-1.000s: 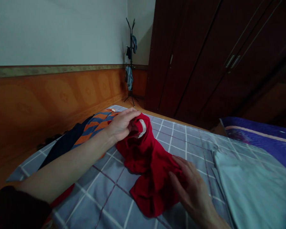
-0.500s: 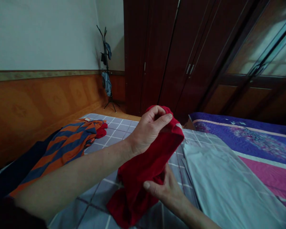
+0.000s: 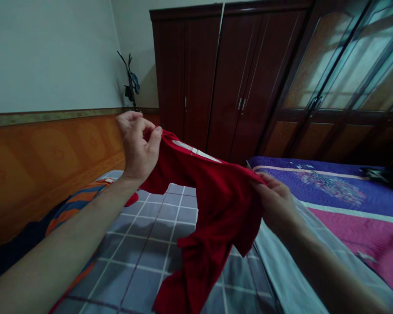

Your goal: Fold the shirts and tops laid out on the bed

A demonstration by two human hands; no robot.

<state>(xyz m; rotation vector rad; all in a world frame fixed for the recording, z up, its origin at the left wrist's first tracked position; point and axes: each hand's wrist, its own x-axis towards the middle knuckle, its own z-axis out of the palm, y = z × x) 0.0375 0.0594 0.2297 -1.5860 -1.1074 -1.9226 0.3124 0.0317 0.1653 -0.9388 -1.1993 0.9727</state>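
Note:
A red garment hangs stretched between my two hands above the bed, with a white strip along its top edge. My left hand pinches its upper left corner between thumb and fingers. At the upper right edge, my right hand grips the cloth, some fingers hidden behind it. The garment's lower part droops toward the grey checked sheet near the bottom of the view.
An orange and blue striped garment lies on the left, beside dark cloth. Pale green fabric lies on the right, beside a purple and pink bedcover. Behind stand a dark wardrobe and a coat rack.
My hands have moved apart, left hand to the left and up, right hand to the right and up. The red garment is now spread between them. The view has tilted upward.

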